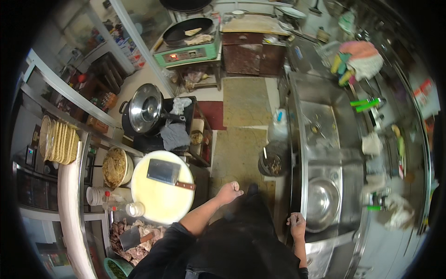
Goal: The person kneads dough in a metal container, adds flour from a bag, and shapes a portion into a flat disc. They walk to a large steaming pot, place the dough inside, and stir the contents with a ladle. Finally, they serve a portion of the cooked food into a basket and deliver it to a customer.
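My left hand point(230, 193) hangs in front of my dark clothing with its fingers curled, right of a round cutting board point(162, 205); nothing shows in it. On that board lies a cleaver point(163, 171) with a wooden handle. My right hand point(297, 223) is at the front edge of the steel sink counter point(304, 195), fingers bent; whether it touches the edge I cannot tell. Close to it, a round metal basin point(321, 205) sits in the nearer sink. Below the board, a second cleaver point(130, 238) rests on a tray of meat pieces point(139, 253).
A bucket with scraps point(273, 165) and a plastic jug point(278, 125) stand on the floor along the sinks. A pot with a glass lid point(146, 108) is at the left. Ahead are a green electric griddle point(188, 54) and a wooden cabinet point(242, 57).
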Demonstrator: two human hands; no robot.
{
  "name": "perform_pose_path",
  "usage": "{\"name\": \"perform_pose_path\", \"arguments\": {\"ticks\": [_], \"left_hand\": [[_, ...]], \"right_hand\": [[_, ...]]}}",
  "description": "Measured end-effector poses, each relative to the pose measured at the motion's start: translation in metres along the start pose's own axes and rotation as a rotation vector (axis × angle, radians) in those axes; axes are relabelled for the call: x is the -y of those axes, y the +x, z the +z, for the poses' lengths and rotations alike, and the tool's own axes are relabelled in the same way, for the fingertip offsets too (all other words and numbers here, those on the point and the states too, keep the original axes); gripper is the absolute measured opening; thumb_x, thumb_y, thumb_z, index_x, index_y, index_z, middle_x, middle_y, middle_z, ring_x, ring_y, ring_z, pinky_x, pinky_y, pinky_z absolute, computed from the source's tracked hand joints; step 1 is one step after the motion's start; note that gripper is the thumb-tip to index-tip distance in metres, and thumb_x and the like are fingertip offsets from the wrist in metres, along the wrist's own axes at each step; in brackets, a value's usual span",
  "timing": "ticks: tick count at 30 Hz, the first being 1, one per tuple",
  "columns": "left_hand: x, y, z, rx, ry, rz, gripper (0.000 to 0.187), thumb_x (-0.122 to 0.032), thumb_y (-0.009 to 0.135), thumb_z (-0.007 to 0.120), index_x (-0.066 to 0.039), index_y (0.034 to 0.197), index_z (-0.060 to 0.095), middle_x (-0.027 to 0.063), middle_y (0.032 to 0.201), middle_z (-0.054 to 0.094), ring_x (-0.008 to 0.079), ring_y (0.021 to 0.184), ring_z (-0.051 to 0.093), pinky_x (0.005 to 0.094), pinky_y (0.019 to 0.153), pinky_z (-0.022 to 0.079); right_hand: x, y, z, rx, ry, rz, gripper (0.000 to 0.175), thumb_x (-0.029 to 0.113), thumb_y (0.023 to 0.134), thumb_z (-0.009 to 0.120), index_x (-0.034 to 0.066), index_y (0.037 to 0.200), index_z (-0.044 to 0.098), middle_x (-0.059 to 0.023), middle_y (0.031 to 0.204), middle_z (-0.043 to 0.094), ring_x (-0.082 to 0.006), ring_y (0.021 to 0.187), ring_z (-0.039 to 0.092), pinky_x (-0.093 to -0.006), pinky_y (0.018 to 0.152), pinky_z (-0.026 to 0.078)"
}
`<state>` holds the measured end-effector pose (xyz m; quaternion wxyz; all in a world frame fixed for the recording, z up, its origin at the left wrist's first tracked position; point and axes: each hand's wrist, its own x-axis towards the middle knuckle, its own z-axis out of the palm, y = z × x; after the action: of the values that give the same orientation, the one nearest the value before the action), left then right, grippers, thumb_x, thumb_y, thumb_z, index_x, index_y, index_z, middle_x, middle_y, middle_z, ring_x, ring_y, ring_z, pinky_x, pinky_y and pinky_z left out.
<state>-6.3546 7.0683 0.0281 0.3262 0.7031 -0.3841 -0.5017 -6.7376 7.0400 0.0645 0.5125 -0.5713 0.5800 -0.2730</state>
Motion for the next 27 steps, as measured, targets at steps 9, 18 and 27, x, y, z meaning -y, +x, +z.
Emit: {"name": "perform_pose_path", "arguments": {"ticks": [9, 18, 27], "left_hand": [[-0.033, 0.138, -0.147, -0.318, 0.077, 0.004, 0.034, -0.019, 0.081, 0.077, -0.008, 0.072, 0.047, 0.0038, 0.063, 0.048, 0.0150, 0.061, 0.045, 0.0337, 0.060, 0.043], [-0.071, 0.263, -0.247, -0.488, -0.221, -0.175, 0.034, -0.015, 0.081, 0.078, -0.009, 0.071, 0.046, -0.0013, 0.063, 0.045, 0.0098, 0.061, 0.040, 0.0300, 0.057, 0.038], [-0.089, 0.472, -0.417, -0.652, -0.603, -0.024, 0.032, -0.011, 0.082, 0.076, -0.011, 0.070, 0.047, -0.0051, 0.067, 0.047, 0.0071, 0.063, 0.043, 0.0281, 0.056, 0.038]], "right_hand": [[0.064, 0.313, 0.067, 0.079, 0.003, -0.066, 0.014, 0.011, 0.098, 0.056, -0.0014, 0.101, 0.061, -0.0072, 0.076, 0.063, -0.0127, 0.061, 0.059, -0.0263, 0.057, 0.050], [0.217, 0.568, 0.181, 0.336, 0.070, -0.095, 0.018, 0.013, 0.097, 0.058, -0.0032, 0.104, 0.062, -0.0070, 0.080, 0.065, -0.0128, 0.065, 0.062, -0.0267, 0.060, 0.052], [0.414, 0.806, 0.401, 0.487, -0.364, -0.524, 0.041, 0.019, 0.090, 0.069, -0.0032, 0.123, 0.059, -0.0173, 0.113, 0.065, -0.0252, 0.094, 0.066, -0.0363, 0.086, 0.052]]}}
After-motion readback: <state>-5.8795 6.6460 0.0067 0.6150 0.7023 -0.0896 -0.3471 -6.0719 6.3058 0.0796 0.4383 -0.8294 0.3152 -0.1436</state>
